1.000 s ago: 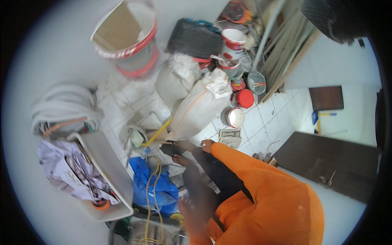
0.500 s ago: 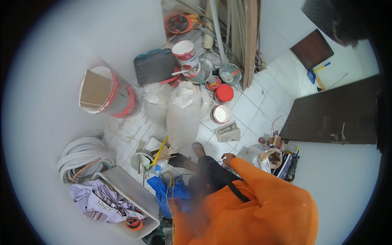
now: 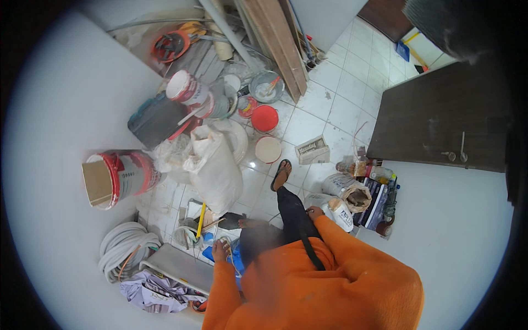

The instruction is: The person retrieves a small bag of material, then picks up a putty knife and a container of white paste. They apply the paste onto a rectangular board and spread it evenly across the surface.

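Observation:
My left hand [image 3: 220, 252] hangs low beside a yellow cord [image 3: 233, 254] and blue plastic sheet [image 3: 232, 258], its fingers loosely extended. My right hand [image 3: 314, 214], at the end of an orange sleeve, has curled fingers near a white printed bag [image 3: 338, 216]; what is in them, if anything, is too small to make out. My sandalled foot [image 3: 282, 174] is on the white tiles beside a folded newspaper [image 3: 312, 149]. A large white sack [image 3: 214, 181] lies left of my legs, with a pail with a yellow-handled tool [image 3: 186, 234] below it.
Paint buckets [image 3: 265, 118], a black case [image 3: 154, 121] and leaning boards [image 3: 286, 49] crowd the back. A cardboard-topped bucket [image 3: 126, 177], coiled hose [image 3: 124, 247] and cloth-filled bin [image 3: 179, 264] line the left wall. Bottles [image 3: 379, 173] stand beside a dark door [image 3: 440, 115] at right.
The view has swung, bringing the door and clutter at right further in. My foot has stepped forward toward the newspaper. My left hand has come up into clearer view beside the blue plastic.

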Available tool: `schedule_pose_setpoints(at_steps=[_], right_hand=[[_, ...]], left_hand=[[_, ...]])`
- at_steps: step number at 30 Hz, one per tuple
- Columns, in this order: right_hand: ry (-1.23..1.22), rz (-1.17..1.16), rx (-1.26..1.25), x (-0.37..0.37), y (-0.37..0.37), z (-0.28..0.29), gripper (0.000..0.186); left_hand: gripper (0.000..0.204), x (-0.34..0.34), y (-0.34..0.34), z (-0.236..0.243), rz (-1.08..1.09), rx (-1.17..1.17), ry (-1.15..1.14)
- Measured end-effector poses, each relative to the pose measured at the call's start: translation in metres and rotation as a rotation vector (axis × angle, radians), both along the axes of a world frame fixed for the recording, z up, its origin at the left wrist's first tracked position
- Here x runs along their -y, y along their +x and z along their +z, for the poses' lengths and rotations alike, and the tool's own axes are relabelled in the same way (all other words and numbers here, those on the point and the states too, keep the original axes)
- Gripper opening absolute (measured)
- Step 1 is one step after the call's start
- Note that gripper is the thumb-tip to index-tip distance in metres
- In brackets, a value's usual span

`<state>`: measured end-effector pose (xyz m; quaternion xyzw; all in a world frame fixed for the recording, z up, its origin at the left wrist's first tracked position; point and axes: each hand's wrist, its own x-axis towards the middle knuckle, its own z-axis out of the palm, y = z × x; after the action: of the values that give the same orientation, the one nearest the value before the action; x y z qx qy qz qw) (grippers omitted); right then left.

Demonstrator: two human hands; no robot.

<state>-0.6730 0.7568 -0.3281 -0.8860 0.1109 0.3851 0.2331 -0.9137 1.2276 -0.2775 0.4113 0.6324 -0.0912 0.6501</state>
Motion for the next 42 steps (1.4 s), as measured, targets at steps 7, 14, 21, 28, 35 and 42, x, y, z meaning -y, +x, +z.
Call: schedule_pose_setpoints(at_steps=[7,14,21,28,35,42], right_hand=[[0.302,-0.572,-0.167,0.024,0.071,0.024,0.027],[0.238,-0.707,-0.237,0.027,0.060,0.031,0.027],[0.032,-0.440,-0.038,0.024,0.008,-0.047,0.027],[-0.047,-0.528,0.028,0.016,0.063,-0.090,0.026],[-0.031,-0.469,-0.090,-0.050,0.225,-0.155,0.029],[0.052,-0.362,0.073,-0.125,0.362,-0.277,0.030]], left_hand=[[0.046,0.076,0.235,0.023,-0.547,0.105,0.076],[0.047,0.105,0.379,0.038,-0.819,0.283,0.062],[0.048,0.049,0.403,0.016,-0.655,0.075,-0.027],[0.055,-0.013,0.441,-0.070,-0.791,-0.241,-0.155],[0.045,-0.034,0.623,-0.174,-1.175,0.068,-0.022],[0.046,-0.019,0.748,-0.251,-1.022,0.329,0.945]])
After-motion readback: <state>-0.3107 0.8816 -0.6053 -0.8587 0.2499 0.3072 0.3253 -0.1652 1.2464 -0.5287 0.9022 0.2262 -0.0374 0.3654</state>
